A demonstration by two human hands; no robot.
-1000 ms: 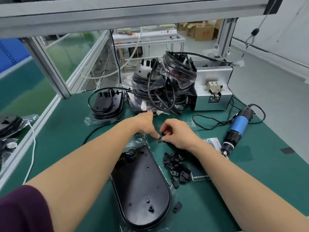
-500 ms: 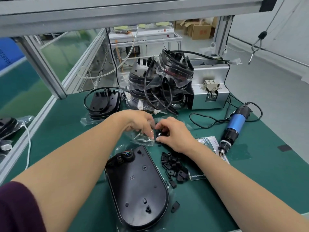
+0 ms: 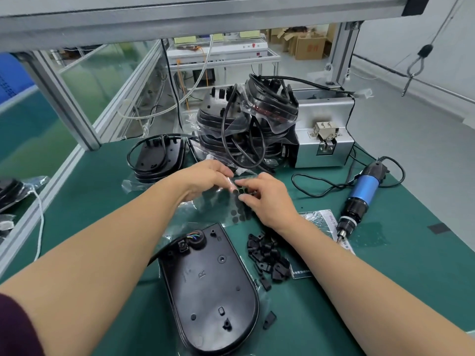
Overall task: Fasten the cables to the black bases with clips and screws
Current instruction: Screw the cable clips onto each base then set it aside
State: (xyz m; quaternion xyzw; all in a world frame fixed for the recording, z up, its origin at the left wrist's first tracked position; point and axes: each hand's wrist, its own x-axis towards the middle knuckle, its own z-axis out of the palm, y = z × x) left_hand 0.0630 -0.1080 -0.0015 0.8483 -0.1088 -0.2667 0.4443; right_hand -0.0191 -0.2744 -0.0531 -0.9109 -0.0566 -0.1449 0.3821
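A black oval base [image 3: 209, 291] lies on the green mat in front of me, its cable end with coloured wires [image 3: 191, 238] at the top. Several black clips [image 3: 267, 255] are heaped to its right, and one clip [image 3: 269, 320] lies apart lower down. Above the base, my left hand [image 3: 205, 178] and my right hand [image 3: 267, 199] both hold a clear plastic sheet [image 3: 235, 201] carrying round black pads. The right hand's fingertips pinch at the pads near the sheet's top edge.
A blue electric screwdriver [image 3: 359, 199] lies at the right with its cord looping behind. A silver screw feeder box [image 3: 323, 129] stands at the back, next to a pile of bagged bases with cables [image 3: 246, 124]. One more stack of bases [image 3: 159, 155] sits back left.
Both hands lifted the clear sheet of black pads off the mat and raised it; the right hand's fingers moved onto the pads. The camera shifted slightly.
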